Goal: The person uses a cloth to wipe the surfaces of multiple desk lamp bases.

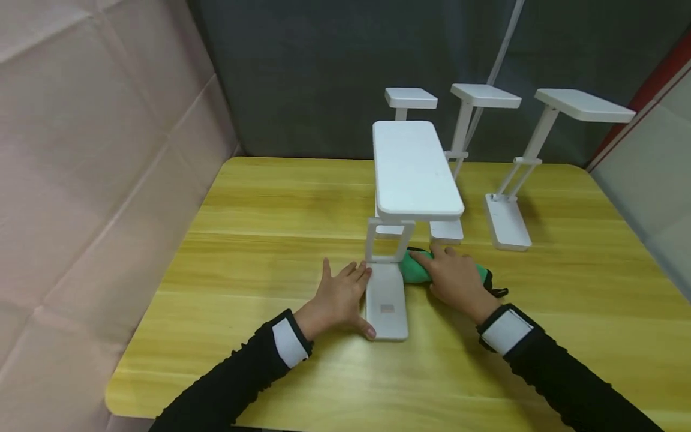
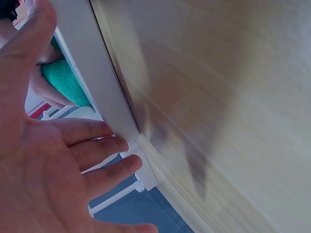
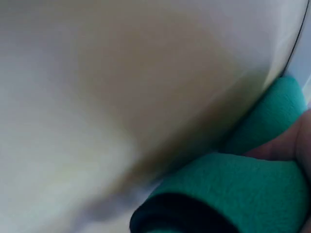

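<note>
A white folding desk lamp (image 1: pixel 415 171) stands in front of me, its flat panel head raised over a two-bar stem. On the table lies its oblong base (image 1: pixel 386 315), which bears a small square label. My left hand (image 1: pixel 339 300) rests against the base's left side; in the left wrist view the fingers (image 2: pixel 109 177) are straight and spread along the edge. To the right of the base, my right hand (image 1: pixel 456 279) grips a green fuzzy cloth (image 1: pixel 414 268) with black trim. The right wrist view shows the cloth (image 3: pixel 238 189) bunched around the thumb.
Three more white lamps stand behind: a left one (image 1: pixel 411 98) partly hidden, a middle one (image 1: pixel 484 96) and a right one (image 1: pixel 507 222). The wood-grain table (image 1: pixel 270 210) meets a dark back panel (image 1: pixel 313 78) and a pale left wall (image 1: pixel 108 180).
</note>
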Motion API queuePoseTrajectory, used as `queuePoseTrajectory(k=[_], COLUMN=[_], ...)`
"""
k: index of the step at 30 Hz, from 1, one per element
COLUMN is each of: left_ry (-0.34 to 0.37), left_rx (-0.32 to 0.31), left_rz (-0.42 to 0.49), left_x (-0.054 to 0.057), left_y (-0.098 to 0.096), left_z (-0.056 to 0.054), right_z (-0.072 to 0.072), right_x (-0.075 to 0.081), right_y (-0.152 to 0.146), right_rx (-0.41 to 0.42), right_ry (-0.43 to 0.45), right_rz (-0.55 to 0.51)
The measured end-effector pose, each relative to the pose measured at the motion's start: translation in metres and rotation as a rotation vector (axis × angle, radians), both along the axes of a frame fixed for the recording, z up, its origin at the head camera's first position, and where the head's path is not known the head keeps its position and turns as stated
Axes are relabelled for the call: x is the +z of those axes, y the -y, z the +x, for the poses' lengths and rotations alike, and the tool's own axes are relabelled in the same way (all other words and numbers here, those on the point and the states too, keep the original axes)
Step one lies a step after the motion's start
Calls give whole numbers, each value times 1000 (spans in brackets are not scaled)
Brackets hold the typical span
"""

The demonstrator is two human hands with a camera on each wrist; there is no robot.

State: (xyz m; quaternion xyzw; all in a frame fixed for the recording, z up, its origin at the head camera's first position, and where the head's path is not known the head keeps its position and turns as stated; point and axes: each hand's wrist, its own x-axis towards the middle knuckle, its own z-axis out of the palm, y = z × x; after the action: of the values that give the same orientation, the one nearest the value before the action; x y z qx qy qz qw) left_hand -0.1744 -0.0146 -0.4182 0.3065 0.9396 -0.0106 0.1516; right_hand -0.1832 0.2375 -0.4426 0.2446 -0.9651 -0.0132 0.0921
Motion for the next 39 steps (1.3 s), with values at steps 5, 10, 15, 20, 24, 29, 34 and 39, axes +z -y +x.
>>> queuePoseTrajectory(k=[5,10,15,20,24,29,34,39], left_ry=[-2,-3,-11,-15,-16,-29,3,40], left_rx=[-10,-5,-8,-4,-8,-15,-2,-5], left_rz=[4,8,21,23,27,45,45,63], left_x=[-2,-3,-2,-2,-2,-1,-2,-5], left_y=[-3,-2,0,0,-3,-2,3,4], left_z=[0,0,1,1,0,-3,-3,0], right_z=[8,31,58,82,94,82,45,19], right_x=[-2,0,3,8,16,38,44,27], right_y=[2,2,1,-1,-12,-24,0,35], right_rx=[107,195,273,330,393,365,263,208], right_ry=[-86,-71,-45,22,122,216,99,-57], right_rz=[89,131,166,167,136,39,19,57])
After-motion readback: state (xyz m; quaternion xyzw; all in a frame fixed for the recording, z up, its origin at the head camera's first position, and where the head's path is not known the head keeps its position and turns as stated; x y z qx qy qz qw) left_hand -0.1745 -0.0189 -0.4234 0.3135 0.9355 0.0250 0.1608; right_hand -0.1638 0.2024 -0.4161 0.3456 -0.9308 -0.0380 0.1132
